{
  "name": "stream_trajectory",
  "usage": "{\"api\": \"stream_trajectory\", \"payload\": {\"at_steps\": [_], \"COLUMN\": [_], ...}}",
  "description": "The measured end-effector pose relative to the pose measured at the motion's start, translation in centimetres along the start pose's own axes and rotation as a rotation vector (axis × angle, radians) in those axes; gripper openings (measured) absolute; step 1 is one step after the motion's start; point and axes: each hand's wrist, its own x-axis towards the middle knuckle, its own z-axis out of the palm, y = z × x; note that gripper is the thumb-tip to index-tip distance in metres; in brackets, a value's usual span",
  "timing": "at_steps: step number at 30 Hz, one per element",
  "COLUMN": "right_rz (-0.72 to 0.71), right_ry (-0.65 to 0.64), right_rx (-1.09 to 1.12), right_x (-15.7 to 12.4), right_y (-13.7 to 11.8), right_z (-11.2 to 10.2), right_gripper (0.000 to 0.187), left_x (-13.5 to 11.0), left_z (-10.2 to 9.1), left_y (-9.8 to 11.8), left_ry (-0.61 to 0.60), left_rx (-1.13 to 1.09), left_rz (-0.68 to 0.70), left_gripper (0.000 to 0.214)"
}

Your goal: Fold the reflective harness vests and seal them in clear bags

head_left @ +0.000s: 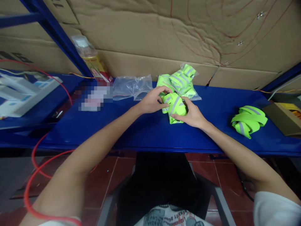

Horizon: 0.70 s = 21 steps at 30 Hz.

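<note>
Pinching the neon-yellow bundle [176, 106] over the blue table [141, 135], I have my left hand [154, 100] curled on its left side, my right hand [193, 114] clasping its right; bagged straps [182, 79] crowd close behind, a clear bag [133, 86] and bottle [94, 64] occupy the left, a loose coil [249, 121] sits rightward.

At my ten o'clock: clear plastic bottle [94, 64], white cap, yellow-and-red label, near blue metal post [57, 37]. My nine: white plastic equipment [35, 96]. Eight: looped red hose [25, 195]. Twelve: brown cardboard backing [131, 31]. Three: brown cardboard box [281, 117].
</note>
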Motion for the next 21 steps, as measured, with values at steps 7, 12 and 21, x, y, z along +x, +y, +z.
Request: {"api": "stream_trajectory", "payload": {"at_steps": [7, 12, 21], "right_rz": [-0.16, -0.124, -0.062], "right_ry": [0.107, 0.151, 0.02], "right_rx": [0.14, 0.116, 0.436], "right_x": [0.6, 1.1, 1.3], "right_y": [1.3, 1.7, 2.2], "right_z": [-0.1, -0.4, 0.1], "right_gripper": [0.092, 0.099, 0.091], "left_x": [-0.4, -0.7, -1.7], "left_z": [2.6, 3.9, 4.6], "left_y": [0.3, 0.9, 2.5], "left_ry": [0.138, 0.18, 0.223], "left_rx": [-0.139, -0.156, -0.063], "left_rz": [-0.11, -0.071, 0.115], "left_gripper": [0.051, 0.045, 0.037]}}
